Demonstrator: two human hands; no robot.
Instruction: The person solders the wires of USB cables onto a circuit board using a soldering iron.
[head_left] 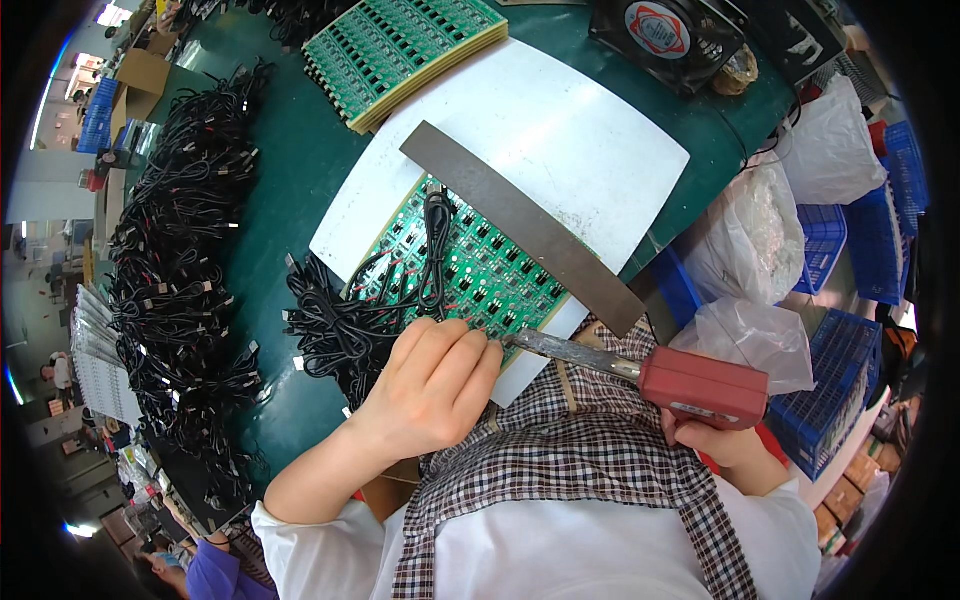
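Right hand (705, 442) has its grip wrapped around the boxy red plastic handle of a soldering iron (705, 388), and the long metal barrel points left, tip right beside the fingertips of the left hand (430, 385). Those are bunched together over the near edge of a green rectangular circuit board panel (490, 268), but whatever's in that grip is hidden, so can't tell if it's closed on anything. The panel sits on a flat white sheet (590, 120) on the dark green surface (285, 205), with a flat brown bar (525, 225) lying diagonally over it. One bundled black cable (437, 230) lies on the panel, and a tangled pile of black cables (335, 325) is just left of it
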